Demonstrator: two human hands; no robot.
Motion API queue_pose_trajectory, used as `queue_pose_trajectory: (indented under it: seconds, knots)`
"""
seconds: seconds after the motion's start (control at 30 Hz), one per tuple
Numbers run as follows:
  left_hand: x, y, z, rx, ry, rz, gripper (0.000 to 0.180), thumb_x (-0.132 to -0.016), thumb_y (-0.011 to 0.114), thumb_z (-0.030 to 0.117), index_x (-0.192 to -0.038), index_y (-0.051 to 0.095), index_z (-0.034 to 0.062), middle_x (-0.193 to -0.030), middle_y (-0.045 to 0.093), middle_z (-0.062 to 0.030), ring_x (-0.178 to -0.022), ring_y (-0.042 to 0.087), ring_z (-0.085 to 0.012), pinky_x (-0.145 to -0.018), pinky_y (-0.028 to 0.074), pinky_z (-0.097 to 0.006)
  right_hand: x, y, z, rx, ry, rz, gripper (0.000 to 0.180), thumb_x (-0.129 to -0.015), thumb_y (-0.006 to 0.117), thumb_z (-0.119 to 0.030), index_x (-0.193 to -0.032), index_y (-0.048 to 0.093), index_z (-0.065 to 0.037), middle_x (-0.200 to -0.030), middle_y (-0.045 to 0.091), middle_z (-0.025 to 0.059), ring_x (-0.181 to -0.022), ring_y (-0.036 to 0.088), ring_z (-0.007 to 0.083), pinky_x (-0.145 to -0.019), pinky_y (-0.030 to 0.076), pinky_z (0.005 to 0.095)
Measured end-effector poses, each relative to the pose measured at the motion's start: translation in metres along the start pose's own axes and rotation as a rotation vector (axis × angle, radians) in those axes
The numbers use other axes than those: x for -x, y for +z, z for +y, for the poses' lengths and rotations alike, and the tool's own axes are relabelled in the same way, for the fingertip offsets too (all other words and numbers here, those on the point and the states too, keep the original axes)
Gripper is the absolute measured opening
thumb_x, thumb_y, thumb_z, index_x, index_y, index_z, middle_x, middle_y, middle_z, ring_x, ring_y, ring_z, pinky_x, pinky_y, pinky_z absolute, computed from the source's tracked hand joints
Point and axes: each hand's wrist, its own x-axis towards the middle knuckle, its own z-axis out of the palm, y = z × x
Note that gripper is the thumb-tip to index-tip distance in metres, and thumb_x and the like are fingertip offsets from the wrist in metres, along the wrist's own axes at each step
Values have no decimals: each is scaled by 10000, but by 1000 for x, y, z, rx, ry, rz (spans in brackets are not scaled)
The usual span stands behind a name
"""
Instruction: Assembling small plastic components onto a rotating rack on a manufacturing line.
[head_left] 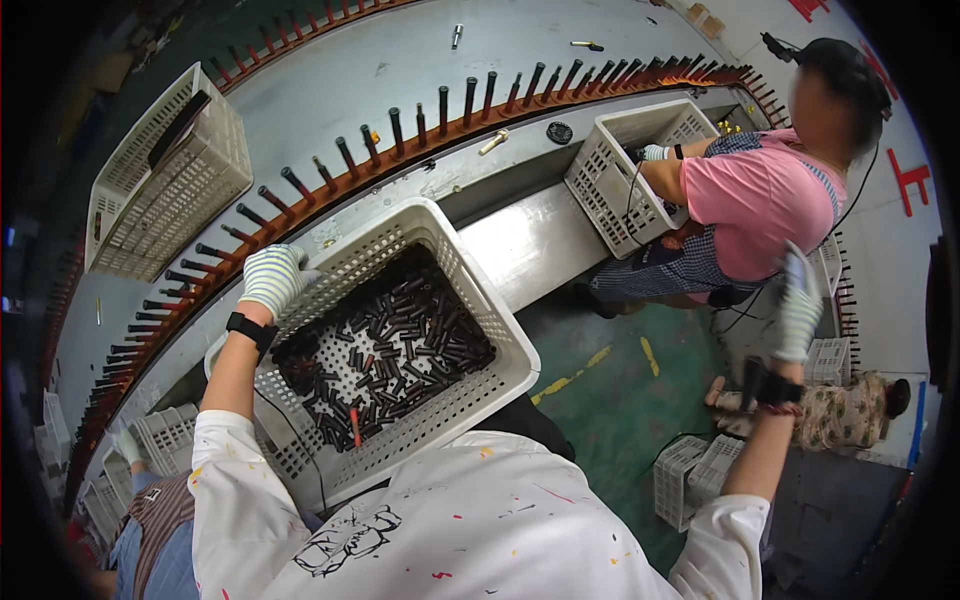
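White shirt fabric, flecked with coloured spots, occupies the foreground, below and to the right of the left-hand grip. Beyond that grip extends a grey table, bordered by a curved brown rail fitted with a row of upright black and red pegs. Directly right of and below the grip is a white perforated crate, tilted in view. Further right, a co-worker in a pink shirt reaches into a second crate; a bare steel plate lies between the two crates. The left hand, in a striped glove, is positioned at the upper-left rim of the nearer crate with fingers curled; whether it grasps the rim or a small part cannot be determined. The right hand, similarly gloved, is raised well apart to the right, near the co-worker's back; motion blur conceals its grip state. Inside the nearer crate, below and right of the left hand, numerous dark cylindrical pieces lie loose, with one red piece among them.
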Motion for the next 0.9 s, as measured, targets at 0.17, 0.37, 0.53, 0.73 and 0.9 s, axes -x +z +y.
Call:
queue_pose_trajectory:
  seconds: [0.17, 0.37, 0.53, 0.73, 0.9]
  knots:
    - [-31, 29, -10, 61, 134, 183, 279, -732, 660, 369, -766, 614, 96, -762, 603, -137, -732, 588, -331, -663, 468, -438, -16, 149, -37, 145, -279, -397, 295, -882, 492, -202, -1108, 584, -37, -1062, 613, 140, -949, 586, 255, -831, 449, 345]
    - [-12, 7, -3, -56, -118, 62, 288, -655, 744, 354, -784, 638, 120, -783, 635, -128, -757, 608, -327, -651, 479, -429, -48, 297, -56, -585, -216, -507, 282, -803, 598, -280, -956, 636, -46, -868, 646, 179, -829, 621, 317, -772, 480, 377]
    - [-34, -2, 28, 0, -146, -22, 283, -703, 682, 366, -829, 667, 114, -852, 649, -134, -815, 617, -323, -687, 474, -446, -99, 333, -32, -457, -204, -280, 271, -859, 577, -291, -966, 637, -50, -864, 629, 166, -803, 608, 272, -735, 474, 369]
    - [-16, -14, 32, 25, -401, -162, 397, -714, 681, 427, -958, 685, 114, -861, 665, -149, -824, 637, -300, -721, 486, -389, -136, 402, -63, -747, 31, -458, 149, -902, 544, -108, -947, 644, -7, -795, 672, 88, -577, 593, 89, -472, 457, 227]
    - [-20, -8, 24, 56, -374, -178, 415, -727, 661, 450, -974, 682, 117, -877, 664, -151, -829, 637, -303, -716, 487, -390, -130, 443, -89, -225, -368, -509, 185, -865, 582, -189, -953, 679, -59, -790, 683, 129, -713, 653, 224, -671, 505, 326]
